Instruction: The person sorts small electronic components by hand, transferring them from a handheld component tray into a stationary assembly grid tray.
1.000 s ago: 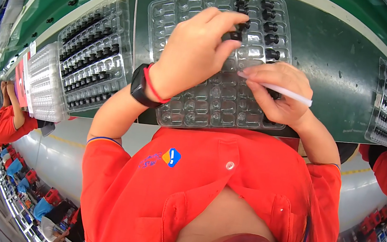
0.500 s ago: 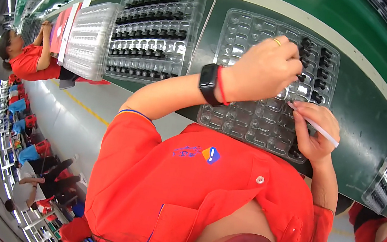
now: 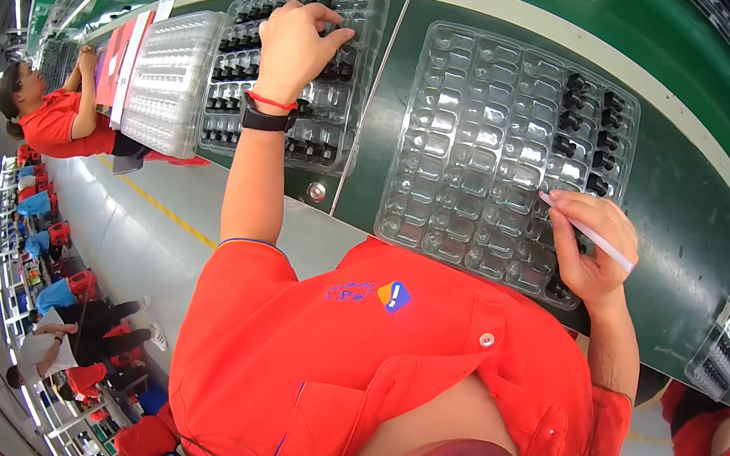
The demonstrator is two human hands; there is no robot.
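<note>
While left hand [image 3: 293,43] reaches | clear trays [image 3: 508,155]: three | white pen [image 3: 586,231]: one

Clear blister tray [image 3: 298,76] of small black parts; white pen [image 3: 592,236]

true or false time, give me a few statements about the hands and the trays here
1. The left hand reaches into the left tray, which holds many black parts. True.
2. The right hand holds a black screwdriver. False: it holds a thin white stick.
3. The right tray is full of black parts. False: most pockets are empty; black parts sit only near its far right side.
4. The left wrist wears a black watch. True.
5. Both hands rest on the same tray. False: each is on a different tray.
</note>
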